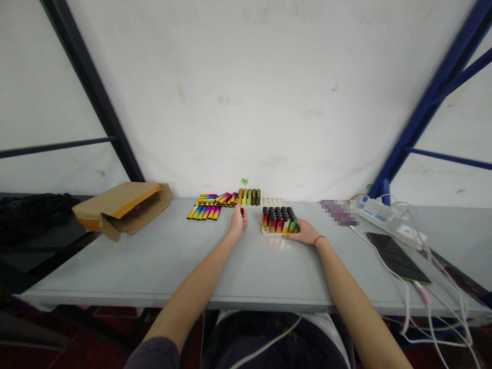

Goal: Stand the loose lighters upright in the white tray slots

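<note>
Midway along the tabletop (265, 277), a white tray (266, 231) holds upright lighters (280, 224) with black tops. The right hand (306, 233) grips the tray's right end, thumb in front. Just left of the tray, the left hand (238, 221) is closed around a small red object (242, 210), mostly hidden. Toward the back edge, multicoloured sticks (203, 212) lie beside an upright cluster (249, 197). Near the left edge lies a cardboard box (123, 200); near the right edge, a phone (397, 256).
</note>
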A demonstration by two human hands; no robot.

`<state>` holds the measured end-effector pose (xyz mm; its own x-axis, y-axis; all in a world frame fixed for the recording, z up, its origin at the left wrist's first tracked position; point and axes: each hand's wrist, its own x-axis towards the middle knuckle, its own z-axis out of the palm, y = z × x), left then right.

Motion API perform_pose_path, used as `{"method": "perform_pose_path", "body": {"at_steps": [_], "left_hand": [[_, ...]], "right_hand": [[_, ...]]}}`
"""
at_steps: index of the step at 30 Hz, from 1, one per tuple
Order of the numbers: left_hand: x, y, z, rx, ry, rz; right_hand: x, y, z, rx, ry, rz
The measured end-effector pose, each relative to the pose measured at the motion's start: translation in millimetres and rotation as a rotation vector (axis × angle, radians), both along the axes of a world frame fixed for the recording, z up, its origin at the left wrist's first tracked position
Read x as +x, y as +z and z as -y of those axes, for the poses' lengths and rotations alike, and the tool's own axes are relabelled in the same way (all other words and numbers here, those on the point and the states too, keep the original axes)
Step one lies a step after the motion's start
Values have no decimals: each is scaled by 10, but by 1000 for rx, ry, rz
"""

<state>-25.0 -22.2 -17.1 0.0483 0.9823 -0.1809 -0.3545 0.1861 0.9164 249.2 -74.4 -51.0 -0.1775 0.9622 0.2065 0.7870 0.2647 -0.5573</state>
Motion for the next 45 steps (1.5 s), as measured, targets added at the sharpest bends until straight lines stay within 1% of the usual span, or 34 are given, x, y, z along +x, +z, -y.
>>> {"method": "perform_pose_path", "body": {"at_steps": [5,12,19,24,28,36,40,43,45], "left_hand": [[72,-19,37,-10,32,-12],[96,-13,68,-22,102,7],[105,28,107,-30,87,65],[94,49,107,-41,72,60],[106,40,99,-50,47,56],[144,8,116,-24,78,64],[115,23,97,-19,38,90],[111,10,67,36,-20,51],[121,-14,49,133,-31,-17]], "right_hand": [[-2,-1,1,5,-3,-21],[-2,-2,0,3,-6,-23],[5,-34,-17,12,-12,-26],[9,-42,-19,11,-15,-29],[9,-33,-14,18,-13,-33],[-11,-1,3,23,-7,-30],[-27,26,20,22,-27,-40],[-36,45,33,20,-37,-45],[-38,50,37,15,-42,-37]]}}
